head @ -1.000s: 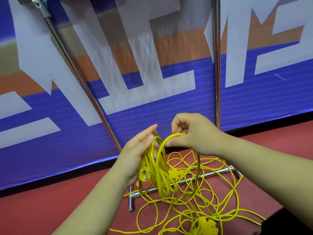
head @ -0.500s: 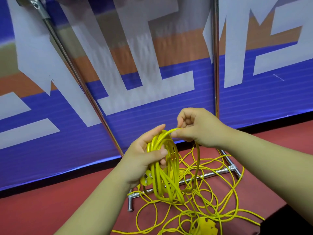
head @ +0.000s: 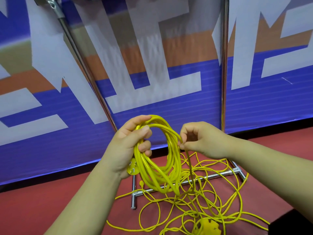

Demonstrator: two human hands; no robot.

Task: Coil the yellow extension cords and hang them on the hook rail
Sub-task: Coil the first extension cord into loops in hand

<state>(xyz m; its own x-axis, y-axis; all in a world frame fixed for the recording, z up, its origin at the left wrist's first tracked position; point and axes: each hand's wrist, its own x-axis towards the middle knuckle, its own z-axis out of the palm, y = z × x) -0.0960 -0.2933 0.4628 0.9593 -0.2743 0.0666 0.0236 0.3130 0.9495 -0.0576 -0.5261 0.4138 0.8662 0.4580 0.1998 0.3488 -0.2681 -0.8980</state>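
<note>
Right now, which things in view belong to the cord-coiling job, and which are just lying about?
Job: coil gripped by left hand; strand pinched by right hand; loose cord tangle; socket block; metal stand, likely the rail's.
Not the job: printed banner; red floor; dark object, bottom right.

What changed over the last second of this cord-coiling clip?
The right hand laid a new loop onto the coil, then drew away to the right and now pinches the trailing strand. The left hand went from straight fingers to gripping the coil. The loose cord and socket block stay on the floor by the metal rack base.
</note>
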